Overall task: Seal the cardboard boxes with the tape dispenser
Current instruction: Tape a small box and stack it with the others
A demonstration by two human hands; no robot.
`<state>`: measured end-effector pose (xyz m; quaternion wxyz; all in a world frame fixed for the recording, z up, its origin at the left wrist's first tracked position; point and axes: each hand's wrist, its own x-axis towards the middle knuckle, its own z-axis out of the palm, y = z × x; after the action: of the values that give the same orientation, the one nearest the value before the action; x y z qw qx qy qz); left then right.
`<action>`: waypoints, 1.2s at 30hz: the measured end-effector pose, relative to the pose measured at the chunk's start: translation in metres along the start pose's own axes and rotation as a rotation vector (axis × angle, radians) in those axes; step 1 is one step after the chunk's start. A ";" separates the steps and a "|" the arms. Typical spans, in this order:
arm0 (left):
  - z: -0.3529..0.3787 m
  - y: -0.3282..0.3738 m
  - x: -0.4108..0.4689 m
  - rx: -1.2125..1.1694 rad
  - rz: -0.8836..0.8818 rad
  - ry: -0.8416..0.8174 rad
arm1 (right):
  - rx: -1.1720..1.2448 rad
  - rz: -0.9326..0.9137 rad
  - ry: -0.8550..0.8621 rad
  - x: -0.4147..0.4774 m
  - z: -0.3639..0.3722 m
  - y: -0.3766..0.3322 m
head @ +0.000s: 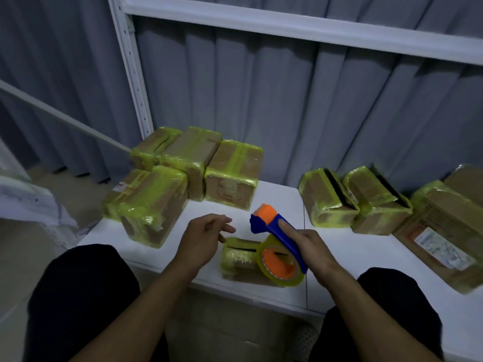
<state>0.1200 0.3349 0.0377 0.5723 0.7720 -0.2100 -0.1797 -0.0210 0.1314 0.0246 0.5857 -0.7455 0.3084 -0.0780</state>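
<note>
On your left, a cluster of boxes (156, 184) wrapped in yellow-green tape sits stacked at the back corner of the worktop (277, 194). They look finished and parked out of your way, which leaves the front edge free for work.

Your left hand (203, 236) hovers above the worktop just left of the small box (239, 253). Its fingers (224, 220) are loosely spread and hold nothing. My guess is that it is ready to steady that box.

The small box lies close to you at the front edge, between your two hands. A dark slit shows along its top, so that seam probably needs tape.

Your right hand (311, 246) grips the tape dispenser (277, 239) by its blue handle. One finger (283, 226) is laid straight along the top and the rest are wrapped underneath. The roll hangs over the right end of the small box and the orange front end points up and away. You seem to be lining it up rather than laying tape.

Further right stand two more boxes (329, 199) with dark gaps along their tops, likely waiting their turn. A larger box (444, 231) lies at the far right.
</note>
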 end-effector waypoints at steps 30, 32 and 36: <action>0.020 0.016 -0.006 -0.486 -0.489 -0.245 | 0.065 -0.154 -0.128 -0.007 -0.008 0.008; 0.021 0.012 -0.005 -0.327 -0.398 -0.236 | 0.046 -0.154 -0.132 -0.007 -0.008 0.007; 0.021 0.004 -0.002 -0.173 -0.300 -0.177 | -0.037 -0.139 -0.124 -0.007 -0.008 0.004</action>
<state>0.1075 0.3180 0.0358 0.5827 0.7237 -0.1260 -0.3476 -0.0320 0.1277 0.0251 0.5829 -0.7792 0.2207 -0.0664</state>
